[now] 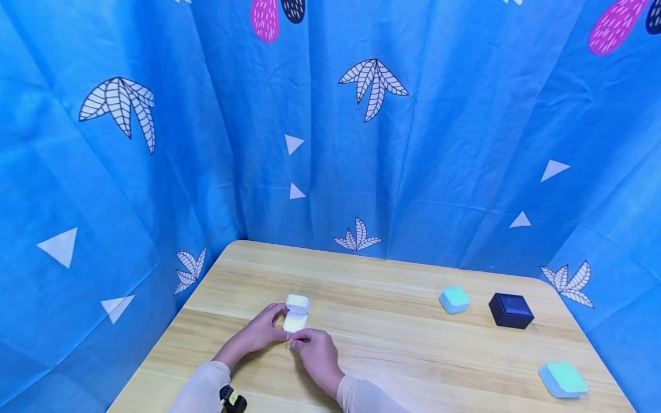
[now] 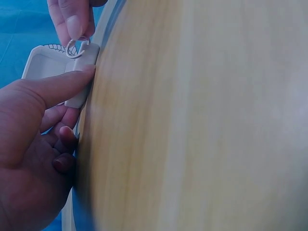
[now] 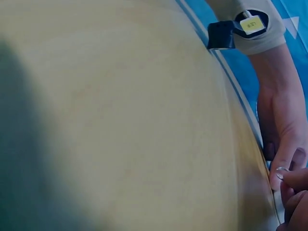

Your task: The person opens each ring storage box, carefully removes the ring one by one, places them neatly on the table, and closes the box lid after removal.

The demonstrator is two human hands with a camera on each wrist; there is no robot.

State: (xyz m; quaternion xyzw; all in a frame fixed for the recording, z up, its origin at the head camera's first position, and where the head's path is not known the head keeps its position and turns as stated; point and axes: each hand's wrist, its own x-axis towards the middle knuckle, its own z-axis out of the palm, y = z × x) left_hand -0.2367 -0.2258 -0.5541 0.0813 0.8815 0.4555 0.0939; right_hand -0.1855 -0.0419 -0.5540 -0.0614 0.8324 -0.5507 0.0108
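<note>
The work seems to me about midway. The white box [image 1: 295, 323] is near the left part of the table [image 1: 392, 327], in front of me, w/ its lid [image 1: 298, 302] standing up, so the opening is done. My left hand [image 1: 265, 328] grips this box: the thumb is on the front wall, the fingers are bent at the other side, so the hand is closed only as far as the box permits. My right hand [image 1: 317, 353] has the fingertips nearly together & pinches a small ring [image 2: 71, 55] just at the front edge, approx. above my left thumb. The ring is outside, i.e. not seated in the box; whether it is on the way in or out, I cannot tell b/c one moment does not show it. What is left, as I judge: settle the ring, then maybe shut the lid. The other boxes, i.e. a green box [image 1: 454, 299], a dark blue box [image 1: 511, 310] & a second green box [image 1: 563, 379], stand well apart at right, lids down; their insides I can't see.
</note>
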